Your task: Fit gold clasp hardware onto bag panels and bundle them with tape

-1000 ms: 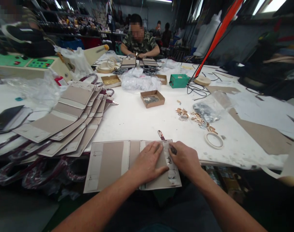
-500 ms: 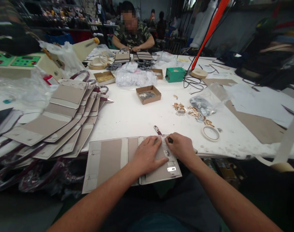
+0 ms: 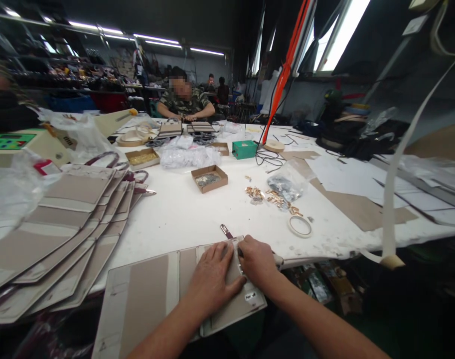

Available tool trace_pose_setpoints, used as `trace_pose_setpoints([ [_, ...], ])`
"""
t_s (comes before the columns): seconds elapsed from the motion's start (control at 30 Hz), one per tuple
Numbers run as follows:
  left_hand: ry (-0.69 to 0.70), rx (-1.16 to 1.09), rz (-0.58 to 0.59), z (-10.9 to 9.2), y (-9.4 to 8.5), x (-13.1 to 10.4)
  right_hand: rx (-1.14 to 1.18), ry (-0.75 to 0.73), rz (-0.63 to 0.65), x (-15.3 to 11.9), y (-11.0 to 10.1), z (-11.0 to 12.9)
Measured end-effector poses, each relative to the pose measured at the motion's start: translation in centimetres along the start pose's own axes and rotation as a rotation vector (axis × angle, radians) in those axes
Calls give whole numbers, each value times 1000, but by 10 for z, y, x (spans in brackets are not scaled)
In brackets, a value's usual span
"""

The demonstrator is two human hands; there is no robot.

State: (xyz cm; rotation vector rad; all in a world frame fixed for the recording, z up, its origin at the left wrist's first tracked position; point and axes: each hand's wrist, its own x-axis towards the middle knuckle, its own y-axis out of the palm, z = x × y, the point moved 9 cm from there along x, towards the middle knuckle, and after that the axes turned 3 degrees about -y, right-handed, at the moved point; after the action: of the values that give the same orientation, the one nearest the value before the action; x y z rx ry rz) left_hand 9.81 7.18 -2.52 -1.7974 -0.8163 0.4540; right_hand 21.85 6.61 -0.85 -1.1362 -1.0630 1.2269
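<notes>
A beige bag panel (image 3: 148, 284) with pale bands and a dark edge lies across the front of the table, partly over its edge. My left hand (image 3: 214, 269) rests flat on its right section, thumb stretched out. Close beside it, my right hand (image 3: 257, 259) is closed in a fist low over the panel's right end. Something dark shows at its fingers, too hidden to name. A maroon strap end with a metal clip (image 3: 225, 231) pokes out past the panel's far edge. A small shiny metal plate (image 3: 250, 298) sits near the panel's near right corner.
Stacked bag panels (image 3: 68, 214) fill the left side. Ahead are a cardboard box of metal pieces (image 3: 210, 178), loose gold fittings (image 3: 254, 193), a tape roll (image 3: 299, 226) and a green box (image 3: 244, 149). A co-worker (image 3: 186, 99) sits across the table.
The camera view has tilted upward and turned right, so the table appears lower and further left. My left hand stays on the panel; my right fist now hides the fitting beside it.
</notes>
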Motion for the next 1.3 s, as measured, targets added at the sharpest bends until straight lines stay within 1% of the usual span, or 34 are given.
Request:
trace_pose_setpoints([
  [0.17, 11, 12, -2, -4, -2, -2, 11, -32, 32, 0, -2, 7],
  [0.23, 3, 15, 5, -5, -3, -4, 21, -41, 20, 4, -9, 0],
  [0.27, -6, 11, 10, -4, -3, -5, 33, -28, 12, 8, -13, -9],
  [0.33, -26, -8, 14, -1, -4, -6, 62, 54, -12, 22, -25, -40],
  [0.4, -38, -34, 13, 2, -3, -7, 90, 211, -47, 40, -38, -85],
  [0.5, -42, -63, 12, 6, 0, -7, 63, 361, -55, 69, -46, -145],
  [0.57, -43, -76, 12, 8, 2, -6, 51, 429, -30, 86, -42, -172],
  [0.67, -52, -93, 29, 8, 5, -7, 33, 498, -1, 101, -28, -193],
  [0.83, -46, -108, 31, 4, 1, -7, -9, 547, 19, 110, -14, -205],
  [1.0, -39, -119, 40, 3, 2, -6, -43, 537, 24, 110, -9, -204],
  [1.17, -40, -115, 12, 3, 3, -9, -33, 512, 20, 112, -11, -196],
  [1.3, -23, -110, -9, 3, 3, -12, 7, 472, 27, 113, -22, -187],
])
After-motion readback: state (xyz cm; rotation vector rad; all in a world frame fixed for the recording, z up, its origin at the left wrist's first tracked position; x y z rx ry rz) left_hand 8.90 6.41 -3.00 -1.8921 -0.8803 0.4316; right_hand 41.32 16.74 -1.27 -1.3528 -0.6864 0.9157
